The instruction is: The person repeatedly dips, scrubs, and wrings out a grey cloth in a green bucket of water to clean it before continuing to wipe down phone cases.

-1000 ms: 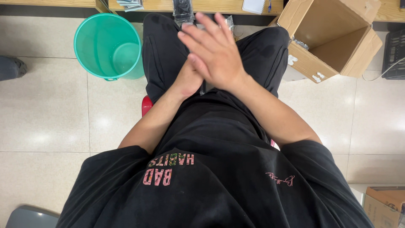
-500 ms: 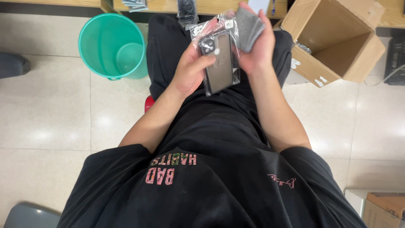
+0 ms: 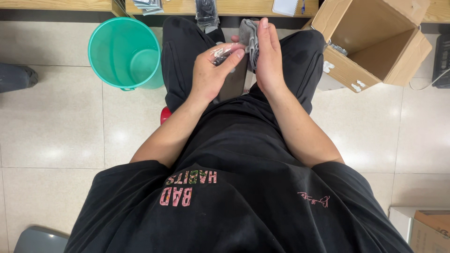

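I sit in black clothes and look down at my lap. My left hand (image 3: 209, 72) grips a clear plastic bag (image 3: 224, 49) with a flat dark item (image 3: 236, 82) inside it. My right hand (image 3: 268, 56) holds a grey folded cloth (image 3: 248, 35) against the bag's top, its fingers stretched out straight. Both hands meet above my thighs, just below the edge of a wooden bench (image 3: 243, 7).
A teal plastic bucket (image 3: 124, 51) stands on the tiled floor at my left. An open cardboard box (image 3: 375, 40) lies tilted at my right. More bagged dark items (image 3: 206, 10) lie on the bench. Another carton (image 3: 429, 229) sits at the lower right, a shoe (image 3: 16, 77) at far left.
A second ago my hands lay pressed together with nothing visible in them. Then they held the bag and cloth raised. Now both are lower and the bag is turned edge-on.
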